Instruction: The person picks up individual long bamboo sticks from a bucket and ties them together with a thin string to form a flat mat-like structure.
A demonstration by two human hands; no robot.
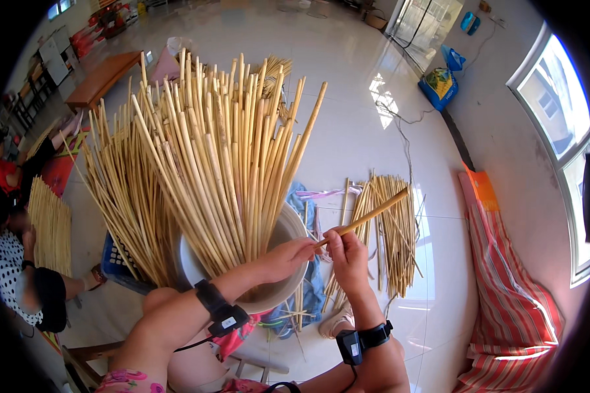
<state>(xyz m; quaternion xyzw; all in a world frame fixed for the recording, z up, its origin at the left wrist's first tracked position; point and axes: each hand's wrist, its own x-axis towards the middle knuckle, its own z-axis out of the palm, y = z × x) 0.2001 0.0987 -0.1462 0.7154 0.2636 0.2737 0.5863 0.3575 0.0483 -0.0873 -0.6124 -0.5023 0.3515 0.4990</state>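
A straw-coloured dry stalk (377, 209) is held in front of me, slanting up to the right. My right hand (347, 254) is closed round it near its lower end. My left hand (296, 253) pinches that lower end, close beside the right hand. Under my left forearm stands a white bucket (294, 226). A thick bunch of long stalks (223, 150) stands upright in it, leaning outward at the top.
Left of the bucket, thinner stalks (134, 209) lean in a blue crate (119, 259). More stalks (394, 232) lie on the floor at right, beside blue cloth (314, 288). A striped cloth (505, 288) hangs by the wall. Other people (19, 275) sit at far left.
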